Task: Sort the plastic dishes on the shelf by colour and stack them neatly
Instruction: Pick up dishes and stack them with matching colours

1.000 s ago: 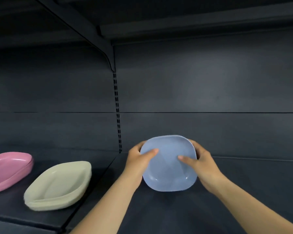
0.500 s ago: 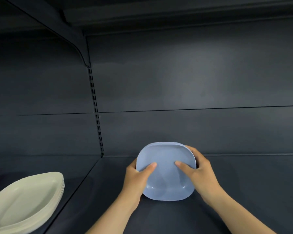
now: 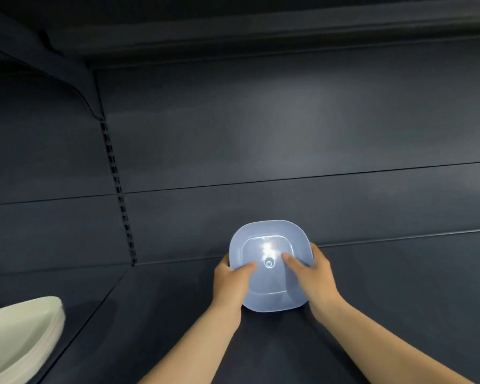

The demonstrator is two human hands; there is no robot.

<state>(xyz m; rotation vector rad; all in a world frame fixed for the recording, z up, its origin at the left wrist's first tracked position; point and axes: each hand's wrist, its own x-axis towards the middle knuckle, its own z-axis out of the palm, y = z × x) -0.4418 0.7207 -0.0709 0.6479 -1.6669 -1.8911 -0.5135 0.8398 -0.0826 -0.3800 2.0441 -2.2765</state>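
Note:
A light blue square plastic dish point(image 3: 270, 245) with rounded corners is held between both hands low over the dark shelf point(image 3: 399, 286), its inside facing me and catching a bright glare. My left hand point(image 3: 230, 284) grips its left rim, thumb lying on the inner face. My right hand point(image 3: 313, 275) grips the right rim the same way. A stack of cream dishes point(image 3: 20, 336) sits on the shelf at the lower left, partly cut off by the frame edge.
The dark back panel point(image 3: 288, 134) rises close behind the dish. A slotted upright point(image 3: 118, 195) and a bracket point(image 3: 86, 90) divide the shelf bays at the left. Another shelf point(image 3: 261, 23) hangs overhead.
The view has swung right, so the pink dish left the frame and the cream stack slid to the edge. The blue dish tilted more upright and now shows a glare; both hands kept their grip.

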